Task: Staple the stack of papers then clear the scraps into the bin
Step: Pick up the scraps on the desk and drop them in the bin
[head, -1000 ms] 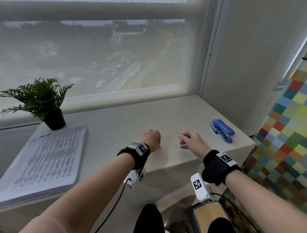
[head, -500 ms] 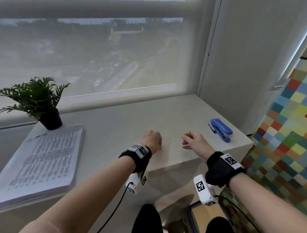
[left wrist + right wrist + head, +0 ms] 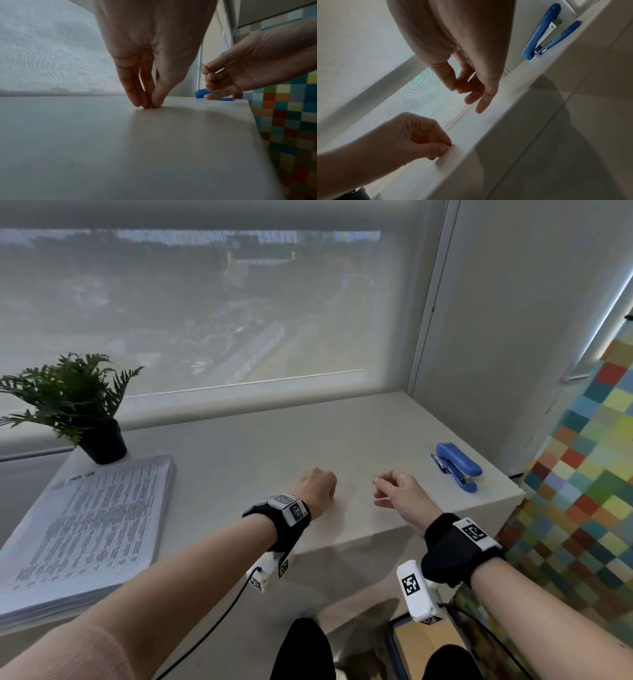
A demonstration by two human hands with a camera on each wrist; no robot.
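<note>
A thick stack of printed papers [image 3: 85, 525] lies on the left of the white table [image 3: 239, 460]. The blue stapler [image 3: 457, 466] rests near the right corner, jaws ajar in the right wrist view [image 3: 544, 32]. My left hand [image 3: 325, 482] points down at the table's middle, and its thumb and fingers [image 3: 135, 100] pinch a tiny scrap [image 3: 152, 106] against the surface. My right hand [image 3: 376, 484] hovers just right of it, above the table. A small silvery metal scrap [image 3: 219, 70] is pinched between its thumb and curled fingers.
A potted fern [image 3: 78, 405] stands behind the papers at the back left. A window with a lowered blind [image 3: 191, 309] backs the table, and a wall closes its right side. Below the front edge sits a blue-rimmed container [image 3: 421, 645] with a tan inside.
Both hands keep nearly the same places and the same pinching poses. The head view has shifted a little.
</note>
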